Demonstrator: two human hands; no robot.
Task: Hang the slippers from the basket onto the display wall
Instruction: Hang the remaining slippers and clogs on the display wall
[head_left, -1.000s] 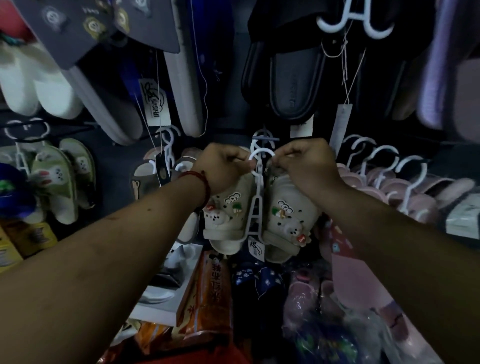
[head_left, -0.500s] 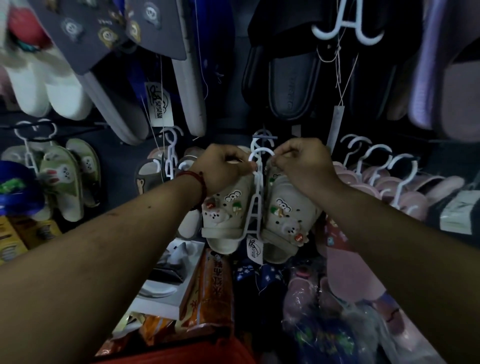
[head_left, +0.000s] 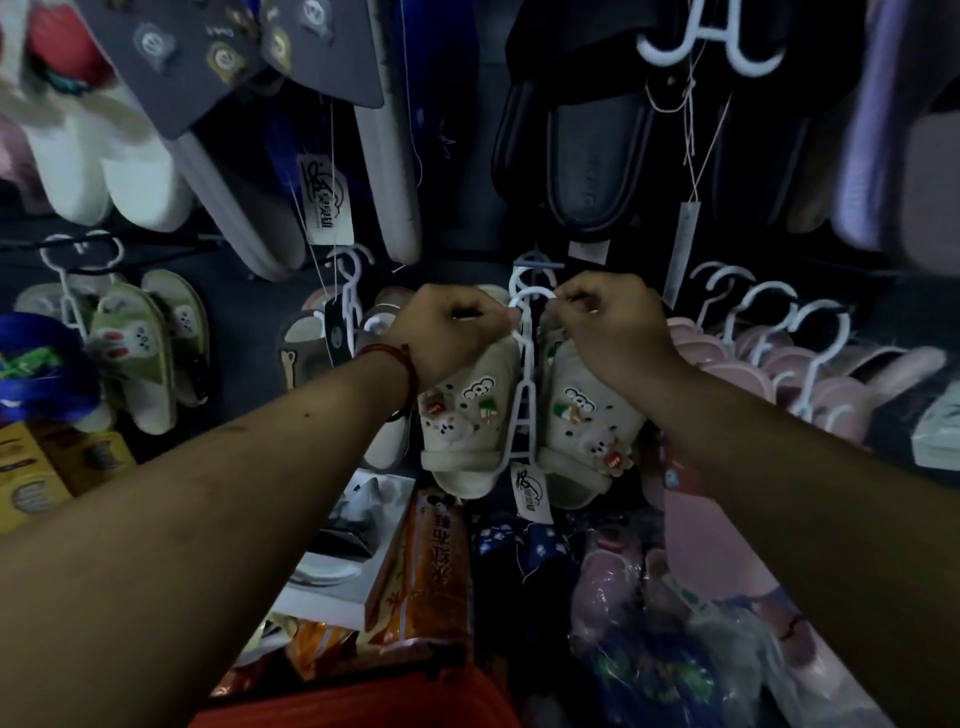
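Pinching the white hanger (head_left: 524, 410) at its hook from either side, the left grip (head_left: 452, 338) and right grip (head_left: 608, 332) are both clamped on it; cream slippers (head_left: 462, 436) hang beneath.

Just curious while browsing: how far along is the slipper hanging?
Done: pink slippers and green slippers already hang on the wall. In hand: left hand and right hand pinch the white hanger carrying cream slippers. Left: hooking it on; how many remain is unseen.

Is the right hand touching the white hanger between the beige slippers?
Touching. The head view shows the right hand pinching the hook of the white hanger; no gap shows.
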